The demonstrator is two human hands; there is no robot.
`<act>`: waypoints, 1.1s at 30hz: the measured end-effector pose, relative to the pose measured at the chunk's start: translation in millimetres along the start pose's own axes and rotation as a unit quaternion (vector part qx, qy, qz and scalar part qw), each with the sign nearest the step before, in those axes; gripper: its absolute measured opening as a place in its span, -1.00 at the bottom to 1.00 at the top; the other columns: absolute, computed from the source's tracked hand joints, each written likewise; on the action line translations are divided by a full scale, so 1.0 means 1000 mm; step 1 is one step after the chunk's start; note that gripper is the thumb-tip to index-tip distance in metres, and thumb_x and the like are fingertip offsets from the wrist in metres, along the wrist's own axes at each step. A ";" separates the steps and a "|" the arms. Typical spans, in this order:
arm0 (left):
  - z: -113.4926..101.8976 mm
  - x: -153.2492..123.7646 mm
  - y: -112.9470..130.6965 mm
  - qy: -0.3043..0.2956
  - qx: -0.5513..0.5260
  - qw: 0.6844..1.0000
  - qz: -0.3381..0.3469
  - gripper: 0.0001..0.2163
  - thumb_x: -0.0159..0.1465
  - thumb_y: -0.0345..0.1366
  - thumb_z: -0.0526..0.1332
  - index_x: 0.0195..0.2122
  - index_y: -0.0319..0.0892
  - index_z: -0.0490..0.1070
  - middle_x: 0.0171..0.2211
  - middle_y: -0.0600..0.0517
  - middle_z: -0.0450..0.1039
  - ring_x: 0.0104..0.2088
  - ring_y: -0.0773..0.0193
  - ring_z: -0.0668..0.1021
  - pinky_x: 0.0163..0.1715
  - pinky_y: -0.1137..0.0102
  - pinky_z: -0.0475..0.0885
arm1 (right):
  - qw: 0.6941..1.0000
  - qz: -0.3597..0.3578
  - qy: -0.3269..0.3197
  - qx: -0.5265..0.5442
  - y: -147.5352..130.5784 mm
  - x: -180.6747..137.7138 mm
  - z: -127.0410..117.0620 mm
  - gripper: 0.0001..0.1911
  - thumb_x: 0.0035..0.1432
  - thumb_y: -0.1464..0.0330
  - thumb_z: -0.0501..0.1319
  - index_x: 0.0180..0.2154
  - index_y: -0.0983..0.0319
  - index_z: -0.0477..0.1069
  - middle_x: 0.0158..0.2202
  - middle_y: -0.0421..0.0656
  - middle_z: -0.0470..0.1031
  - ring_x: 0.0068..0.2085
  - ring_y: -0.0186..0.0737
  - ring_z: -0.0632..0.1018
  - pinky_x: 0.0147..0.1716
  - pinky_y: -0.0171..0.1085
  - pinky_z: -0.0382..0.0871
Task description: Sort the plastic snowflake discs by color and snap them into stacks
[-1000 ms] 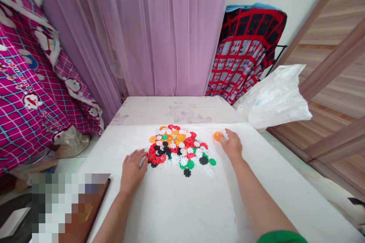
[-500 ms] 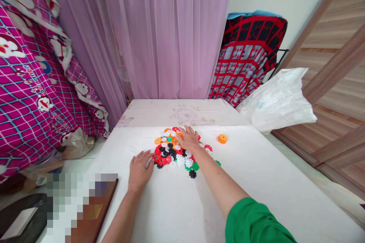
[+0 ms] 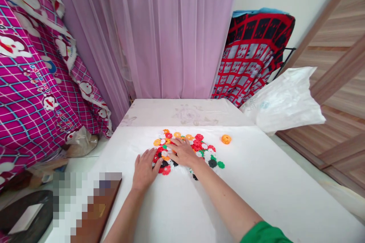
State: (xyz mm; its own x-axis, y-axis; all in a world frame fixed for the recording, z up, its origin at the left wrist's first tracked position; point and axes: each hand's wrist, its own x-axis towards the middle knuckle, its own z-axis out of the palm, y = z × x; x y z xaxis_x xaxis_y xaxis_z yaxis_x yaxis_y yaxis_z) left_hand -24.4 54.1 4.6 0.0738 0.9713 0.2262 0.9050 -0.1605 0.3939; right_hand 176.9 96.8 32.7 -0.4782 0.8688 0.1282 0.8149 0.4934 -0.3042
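A loose heap of snowflake building discs (image 3: 199,145) in red, white, orange, black and green lies on the white-covered table (image 3: 256,197). My right hand (image 3: 184,153) rests over the middle of the heap, palm down, its fingers apart; it covers some discs. At the heap's left edge lies my left hand (image 3: 145,170), fingers stretched out and thumb touching the red and black discs. Neither hand shows a disc gripped in it. To the right, apart from the heap, is a small stack of orange discs (image 3: 226,139).
A white plastic bag (image 3: 285,100) stands off the table's right side. A brown flat object (image 3: 98,212), partly pixelated, is at the lower left. Behind the table hangs a purple curtain (image 3: 182,38); a pink patterned cloth (image 3: 34,76) drapes at the left.
My right hand has moved nearer and to the left over the heap, uncovering red and orange discs at the back. My left hand has shifted slightly right against the discs. The heap has spread.
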 end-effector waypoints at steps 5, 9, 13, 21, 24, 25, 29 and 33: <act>-0.001 0.000 0.002 -0.011 0.008 1.000 0.005 -0.57 0.31 -0.06 0.07 0.17 -0.02 0.36 0.22 -0.07 0.34 0.26 -0.02 0.31 0.25 -0.07 0.08 | 0.998 -0.038 0.056 0.003 0.013 -0.027 -0.003 -0.68 0.32 0.24 0.09 0.06 -0.01 0.44 0.16 -0.19 0.42 0.23 -0.06 0.29 0.25 0.16 -0.11; -0.002 0.000 0.003 -0.014 0.006 1.000 0.008 -0.57 0.32 -0.05 0.04 0.16 -0.02 0.36 0.23 -0.08 0.33 0.26 0.00 0.31 0.25 -0.07 0.07 | 0.985 0.036 0.170 0.002 0.032 -0.049 -0.007 -0.69 0.32 0.32 0.05 -0.04 0.10 0.52 0.05 -0.11 0.52 0.08 -0.10 0.44 0.15 0.00 0.15; 0.002 -0.003 0.005 -0.034 0.009 0.998 0.047 -0.43 0.28 0.04 0.07 0.27 -0.07 0.21 0.31 -0.14 0.18 0.30 0.01 0.25 0.27 -0.02 0.03 | 0.967 0.070 0.243 0.013 0.023 -0.085 -0.001 -0.69 0.30 0.32 0.05 -0.07 0.13 0.53 -0.03 -0.09 0.55 0.00 -0.13 0.49 0.04 -0.11 0.28; 0.011 -0.005 0.020 -0.069 0.000 0.994 0.090 -0.32 0.22 0.12 0.11 0.31 -0.08 0.14 0.34 -0.15 0.11 0.35 -0.04 0.13 0.30 -0.06 -0.09 | 0.960 0.123 0.252 -0.007 0.018 -0.104 0.015 -0.77 0.23 0.36 0.12 -0.20 0.11 0.56 -0.04 -0.12 0.54 0.01 -0.10 0.45 0.03 -0.09 0.21; 0.016 0.004 0.023 -0.030 -0.063 0.996 0.061 -0.38 0.26 0.06 0.09 0.28 -0.11 0.18 0.32 -0.15 0.16 0.33 0.01 0.20 0.30 -0.02 0.00 | 0.945 0.154 0.290 0.008 0.031 -0.089 0.014 -0.78 0.22 0.35 0.12 -0.20 0.16 0.53 -0.11 -0.11 0.55 -0.09 -0.11 0.47 -0.05 -0.14 0.24; 0.017 0.008 0.023 -0.005 -0.092 0.994 0.049 -0.42 0.27 0.03 0.07 0.26 -0.12 0.22 0.30 -0.15 0.19 0.31 0.03 0.23 0.29 0.02 0.06 | 0.942 0.164 0.294 0.005 0.034 -0.084 0.014 -0.78 0.20 0.33 0.14 -0.16 0.18 0.51 -0.11 -0.09 0.54 -0.09 -0.09 0.46 -0.06 -0.14 0.23; 0.020 0.016 0.014 0.076 -0.215 0.973 -0.017 -0.55 0.30 -0.03 0.04 0.12 -0.12 0.39 0.19 -0.10 0.38 0.21 0.12 0.38 0.23 0.14 0.23 | 0.941 0.193 0.276 -0.014 0.038 -0.072 0.016 -0.68 0.15 0.26 0.20 -0.06 0.21 0.46 -0.12 -0.05 0.54 -0.08 -0.02 0.44 -0.07 -0.11 0.20; 0.017 0.015 0.008 0.115 -0.286 0.947 -0.092 -0.61 0.31 -0.08 0.03 0.04 -0.10 0.44 0.10 -0.05 0.47 0.14 0.16 0.46 0.19 0.18 0.30 | 0.945 0.194 0.263 -0.022 0.039 -0.068 0.018 -0.69 0.16 0.25 0.21 -0.06 0.18 0.48 -0.14 -0.07 0.55 -0.07 -0.02 0.44 -0.05 -0.10 0.17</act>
State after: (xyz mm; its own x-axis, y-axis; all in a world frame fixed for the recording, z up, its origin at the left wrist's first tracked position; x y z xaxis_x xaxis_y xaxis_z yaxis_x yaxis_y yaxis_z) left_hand -9.4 69.9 -3.8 -0.2165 0.9387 0.2684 0.5135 -0.1243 0.8490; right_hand 235.3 56.1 -4.4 0.0791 0.8795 0.4692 0.9136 0.1244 -0.3872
